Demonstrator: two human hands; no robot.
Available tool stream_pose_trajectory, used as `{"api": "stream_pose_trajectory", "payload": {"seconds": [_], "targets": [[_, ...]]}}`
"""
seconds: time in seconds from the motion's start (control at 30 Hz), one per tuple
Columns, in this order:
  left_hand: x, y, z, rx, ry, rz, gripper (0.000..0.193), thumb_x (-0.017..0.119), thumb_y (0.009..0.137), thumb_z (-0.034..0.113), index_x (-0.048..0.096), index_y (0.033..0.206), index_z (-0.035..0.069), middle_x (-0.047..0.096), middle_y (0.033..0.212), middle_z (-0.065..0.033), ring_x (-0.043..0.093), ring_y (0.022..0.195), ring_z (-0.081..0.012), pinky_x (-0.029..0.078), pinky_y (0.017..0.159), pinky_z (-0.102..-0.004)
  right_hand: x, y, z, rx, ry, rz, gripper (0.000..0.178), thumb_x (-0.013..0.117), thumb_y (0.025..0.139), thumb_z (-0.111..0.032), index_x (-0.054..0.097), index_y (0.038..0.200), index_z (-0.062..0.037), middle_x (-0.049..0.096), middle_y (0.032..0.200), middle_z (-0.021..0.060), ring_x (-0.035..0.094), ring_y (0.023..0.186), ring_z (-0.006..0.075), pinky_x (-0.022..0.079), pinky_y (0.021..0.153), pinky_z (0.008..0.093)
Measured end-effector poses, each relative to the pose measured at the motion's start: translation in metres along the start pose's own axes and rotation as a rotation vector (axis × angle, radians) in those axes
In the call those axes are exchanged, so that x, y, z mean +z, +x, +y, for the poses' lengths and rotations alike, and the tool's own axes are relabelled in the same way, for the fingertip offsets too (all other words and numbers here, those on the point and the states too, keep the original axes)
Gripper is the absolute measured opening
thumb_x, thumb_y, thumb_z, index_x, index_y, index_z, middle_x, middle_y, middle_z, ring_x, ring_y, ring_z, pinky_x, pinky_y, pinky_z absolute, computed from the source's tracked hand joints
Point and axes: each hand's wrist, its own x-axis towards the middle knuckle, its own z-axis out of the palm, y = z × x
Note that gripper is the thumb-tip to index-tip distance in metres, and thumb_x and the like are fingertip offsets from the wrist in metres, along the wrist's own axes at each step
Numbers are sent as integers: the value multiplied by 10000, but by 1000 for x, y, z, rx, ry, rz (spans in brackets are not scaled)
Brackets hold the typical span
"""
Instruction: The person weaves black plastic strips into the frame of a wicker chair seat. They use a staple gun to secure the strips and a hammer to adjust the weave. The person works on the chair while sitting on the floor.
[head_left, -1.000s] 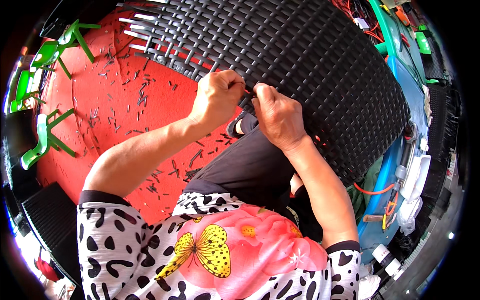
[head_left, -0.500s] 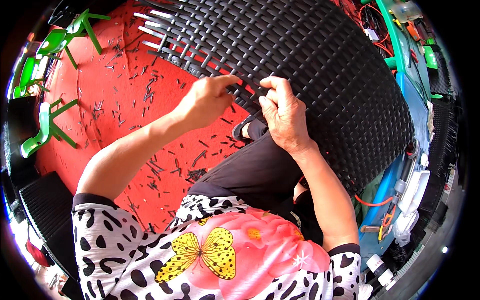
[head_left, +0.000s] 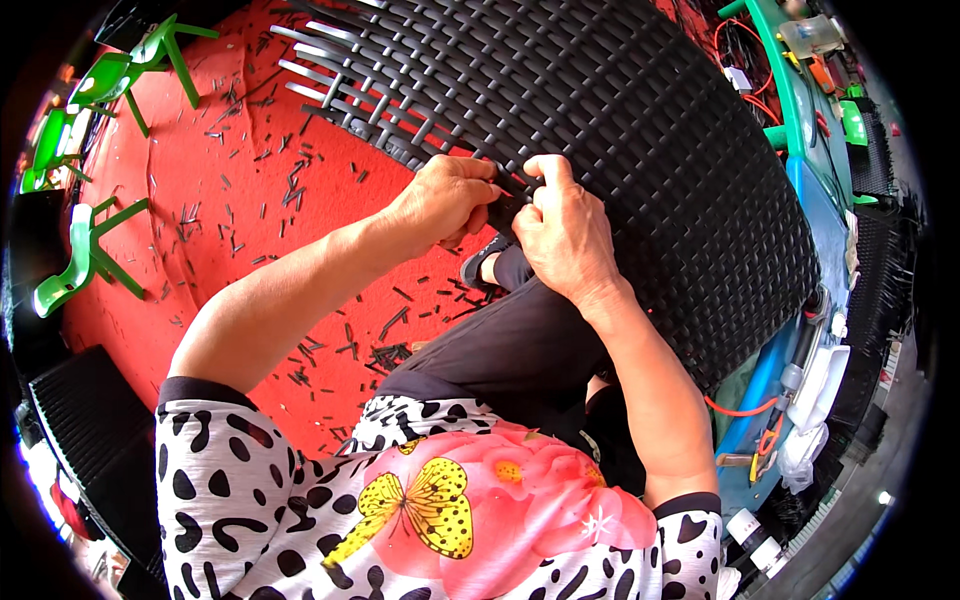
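A large black woven wicker panel (head_left: 640,170) slopes across the upper right, with loose strand ends (head_left: 305,70) sticking out at its upper left. At its lower left edge, my left hand (head_left: 445,200) is closed, thumb and forefinger pinching a dark wicker strand. Just to its right, my right hand (head_left: 570,235) is closed too, fingers bent against the same edge beside that strand. A short dark piece of strand shows in the narrow gap between the hands. My right fingertips are partly hidden, so their exact hold is hard to make out.
Short black strand offcuts (head_left: 292,190) litter the red floor (head_left: 200,150). Green plastic stools (head_left: 85,260) stand at the left, above a black ribbed piece (head_left: 90,440). On the right are a green-blue frame (head_left: 795,110), an orange hose (head_left: 740,408) and tools.
My left hand has moved slightly right and down, its fingers curling in closer to the panel edge. My right hand has turned a little with its fingers pressing nearer the edge.
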Motion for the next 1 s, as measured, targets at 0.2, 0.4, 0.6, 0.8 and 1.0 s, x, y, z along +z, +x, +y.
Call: {"api": "stream_pose_trajectory", "payload": {"seconds": [0.2,0.4,0.6,0.8,1.0], "targets": [[11,0,-5,52,75,157,216,520,889,160,595,1029,14,441,498,4,351,359,-69,268,334,-227,-8,-1,-9,52,-54,-92,315,524,758,-74,426,1049,-4,619,753,226,610,747,400,475,676,487],[18,8,-8,110,27,284,186,565,850,107,603,984,-17,487,514,-18,416,381,-77,314,331,-235,1,4,-5,-41,41,-41,274,494,795,-82,424,1050,-8,619,731,213,610,727,396,470,672,483],[27,2,-13,128,-89,402,169,536,864,101,592,980,-9,558,584,-55,413,373,-83,307,321,-234,6,-7,9,-186,-98,34,278,526,793,-34,415,1048,-28,601,640,147,623,629,324,481,537,427],[19,8,-23,293,145,493,125,551,848,99,624,859,-2,574,596,-40,483,477,-77,377,423,-243,20,2,12,-387,-240,107,276,537,780,-23,421,1030,-23,606,725,117,626,633,294,498,527,384],[-7,-11,-7,621,530,574,89,506,844,38,590,829,13,534,575,-15,478,494,-71,388,451,-244,14,9,4,-451,-73,297,295,586,791,-54,444,1049,-34,565,685,101,612,644,302,499,570,366]]}}
